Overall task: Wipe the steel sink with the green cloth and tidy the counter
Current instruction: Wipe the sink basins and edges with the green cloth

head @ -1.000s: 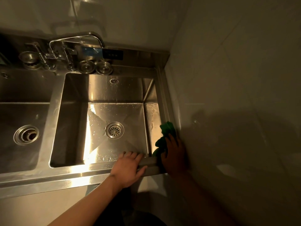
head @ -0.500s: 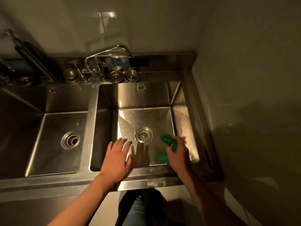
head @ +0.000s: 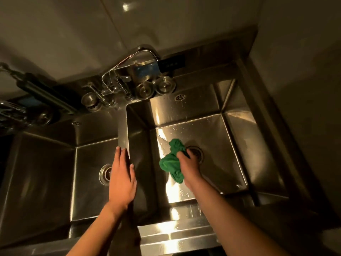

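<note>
Since one second back, the green cloth (head: 171,163) has come off the front-right corner of the rim and gone down into the right basin of the steel sink (head: 221,133). It now sits bunched on the basin floor, against the left side of the drain (head: 198,154).

The right hand (head: 186,164) has its fingers curled round the wad and grips it, knuckles up. Its fingertips reach over the drain's edge.

The left hand (head: 122,176) has left the front rim. It now lies flat along the divider (head: 123,137) between the two basins, fingers straight and together, holding nothing. We read this as a brace.

Our viewpoint has also swung left, so more of the left basin (head: 88,182) shows.

Interpretation: the rim corner looks finished with, and the wipe is now on the basin floor.

- Droplets show on the floor behind the cloth and on the back wall, so that area is likely not yet wiped.
- We cannot tell how hard the cloth is pressed down.
- Still open, in our judgement: the side walls, the left basin, and the tidying.
- Two round steel strainer plugs (head: 144,89) sit on the back ledge beside the faucet (head: 129,59), and a third (head: 90,100) sits further left.
</note>
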### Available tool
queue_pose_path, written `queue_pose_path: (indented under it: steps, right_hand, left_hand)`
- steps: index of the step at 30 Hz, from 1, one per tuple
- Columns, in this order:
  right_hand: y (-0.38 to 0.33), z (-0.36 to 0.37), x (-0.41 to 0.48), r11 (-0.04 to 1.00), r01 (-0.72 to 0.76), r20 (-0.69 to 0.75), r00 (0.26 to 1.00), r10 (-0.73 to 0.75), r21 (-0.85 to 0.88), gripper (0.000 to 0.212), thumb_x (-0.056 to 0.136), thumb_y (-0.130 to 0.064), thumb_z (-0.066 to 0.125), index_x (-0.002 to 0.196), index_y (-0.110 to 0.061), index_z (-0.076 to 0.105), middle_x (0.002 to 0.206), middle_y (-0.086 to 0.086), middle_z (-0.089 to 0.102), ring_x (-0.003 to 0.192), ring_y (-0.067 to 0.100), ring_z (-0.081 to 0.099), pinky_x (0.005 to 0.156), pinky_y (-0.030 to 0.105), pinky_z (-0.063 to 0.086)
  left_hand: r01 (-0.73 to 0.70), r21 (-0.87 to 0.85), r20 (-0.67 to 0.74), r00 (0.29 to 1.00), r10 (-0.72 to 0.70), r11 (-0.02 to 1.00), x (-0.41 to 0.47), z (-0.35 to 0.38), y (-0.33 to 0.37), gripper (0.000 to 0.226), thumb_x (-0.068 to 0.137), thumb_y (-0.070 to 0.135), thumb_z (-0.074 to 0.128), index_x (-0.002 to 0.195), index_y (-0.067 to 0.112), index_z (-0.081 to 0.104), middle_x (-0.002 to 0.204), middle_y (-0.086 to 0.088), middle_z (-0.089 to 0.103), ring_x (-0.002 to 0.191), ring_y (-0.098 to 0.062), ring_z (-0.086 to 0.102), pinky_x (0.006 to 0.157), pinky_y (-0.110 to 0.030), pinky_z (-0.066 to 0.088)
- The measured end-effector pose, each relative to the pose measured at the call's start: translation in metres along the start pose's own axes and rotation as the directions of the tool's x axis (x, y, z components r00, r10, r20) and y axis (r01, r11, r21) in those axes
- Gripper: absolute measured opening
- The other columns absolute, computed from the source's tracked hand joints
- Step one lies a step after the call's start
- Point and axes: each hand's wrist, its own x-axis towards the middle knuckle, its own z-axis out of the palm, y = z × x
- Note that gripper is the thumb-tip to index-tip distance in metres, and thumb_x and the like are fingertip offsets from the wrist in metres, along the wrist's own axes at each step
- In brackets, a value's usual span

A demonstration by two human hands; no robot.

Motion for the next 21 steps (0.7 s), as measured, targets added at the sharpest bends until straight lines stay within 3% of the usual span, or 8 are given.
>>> queue_pose_path:
  steps: [3, 6, 7, 9, 11, 12, 17, 21]
  right_hand:
    - [0.000, 0.042, 0.014, 0.995, -0.052, 0.081, 0.996, 0.045, 0.087, 0.026, 0.077, -0.023, 0.061, 0.101, -0.021, 0.071, 0.097, 0.011, 0.073, 0.092, 0.032, 0.071, 0.076, 0.041, 0.058]
    - [0.001, 0.090, 0.019, 0.998, -0.043, 0.161, 0.986, 0.034, 0.053, 0.043, 0.072, -0.034, 0.064, 0.112, -0.021, 0.071, 0.111, 0.011, 0.073, 0.105, 0.032, 0.069, 0.094, 0.052, 0.057]
    - [0.002, 0.105, 0.018, 0.999, -0.040, 0.177, 0.984, 0.038, 0.007, 0.052, 0.072, -0.041, 0.065, 0.121, -0.023, 0.068, 0.120, 0.008, 0.070, 0.110, 0.029, 0.066, 0.098, 0.050, 0.054]
    - [0.003, 0.130, 0.013, 0.998, -0.024, 0.209, 0.977, 0.036, -0.056, 0.061, 0.078, -0.050, 0.068, 0.136, -0.030, 0.060, 0.130, -0.003, 0.064, 0.116, 0.018, 0.061, 0.096, 0.033, 0.051]
    - [0.003, 0.147, 0.017, 0.997, 0.025, 0.231, 0.973, -0.007, -0.074, 0.058, 0.090, -0.046, 0.066, 0.145, -0.033, 0.052, 0.134, -0.006, 0.057, 0.119, 0.013, 0.055, 0.091, 0.019, 0.043]
    - [0.001, 0.152, 0.023, 0.995, 0.042, 0.228, 0.973, -0.021, -0.085, 0.056, 0.094, -0.041, 0.064, 0.147, -0.031, 0.049, 0.139, -0.003, 0.055, 0.124, 0.014, 0.053, 0.095, 0.020, 0.041]
    - [-0.004, 0.168, 0.076, 0.973, 0.131, 0.211, 0.973, -0.090, -0.188, 0.052, 0.100, -0.031, 0.056, 0.151, -0.027, 0.044, 0.149, 0.006, 0.051, 0.134, 0.023, 0.049, 0.109, 0.031, 0.039]
    - [0.021, 0.169, 0.121, 0.951, 0.116, 0.223, 0.974, -0.052, -0.286, 0.051, 0.103, -0.028, 0.051, 0.153, -0.025, 0.040, 0.149, 0.012, 0.050, 0.135, 0.030, 0.048, 0.114, 0.044, 0.038]
  left_hand:
    - [0.040, -0.097, -0.090, 0.995, -0.049, 0.995, -0.001, 0.011, -0.004, 0.053, 0.110, 0.032, 0.036, 0.162, 0.025, 0.027, 0.172, 0.017, 0.009, 0.156, -0.013, 0.023, 0.119, -0.038, 0.031]
    - [0.039, -0.129, -0.102, 0.993, -0.052, 0.991, 0.002, 0.011, -0.008, 0.056, 0.108, 0.038, 0.033, 0.162, 0.025, 0.029, 0.172, 0.017, 0.011, 0.156, -0.006, 0.020, 0.120, -0.036, 0.030]
    - [0.040, -0.134, -0.102, 0.993, -0.054, 0.990, 0.003, 0.011, -0.007, 0.056, 0.108, 0.038, 0.033, 0.162, 0.024, 0.029, 0.172, 0.017, 0.011, 0.156, -0.005, 0.019, 0.121, -0.036, 0.030]
    - [0.042, -0.133, -0.103, 0.993, -0.056, 0.990, 0.002, 0.012, -0.005, 0.056, 0.108, 0.039, 0.032, 0.162, 0.025, 0.028, 0.172, 0.017, 0.011, 0.156, -0.003, 0.017, 0.121, -0.035, 0.029]
    - [0.048, -0.127, -0.098, 0.993, -0.061, 0.991, 0.002, 0.013, -0.005, 0.056, 0.109, 0.040, 0.031, 0.163, 0.026, 0.026, 0.172, 0.019, 0.009, 0.156, -0.002, 0.015, 0.122, -0.034, 0.028]
    - [0.051, -0.122, -0.096, 0.993, -0.063, 0.991, 0.002, 0.013, -0.006, 0.056, 0.109, 0.040, 0.031, 0.163, 0.027, 0.025, 0.172, 0.019, 0.008, 0.157, -0.002, 0.015, 0.122, -0.035, 0.028]
    - [0.060, -0.118, -0.089, 0.994, -0.071, 0.991, 0.001, 0.015, -0.008, 0.055, 0.109, 0.032, 0.034, 0.163, 0.028, 0.024, 0.172, 0.019, 0.007, 0.156, -0.002, 0.016, 0.120, -0.037, 0.033]
    - [0.052, -0.113, -0.095, 0.994, -0.063, 0.992, 0.002, 0.017, -0.010, 0.056, 0.109, 0.029, 0.034, 0.163, 0.031, 0.021, 0.172, 0.019, 0.007, 0.156, 0.000, 0.015, 0.120, -0.032, 0.028]
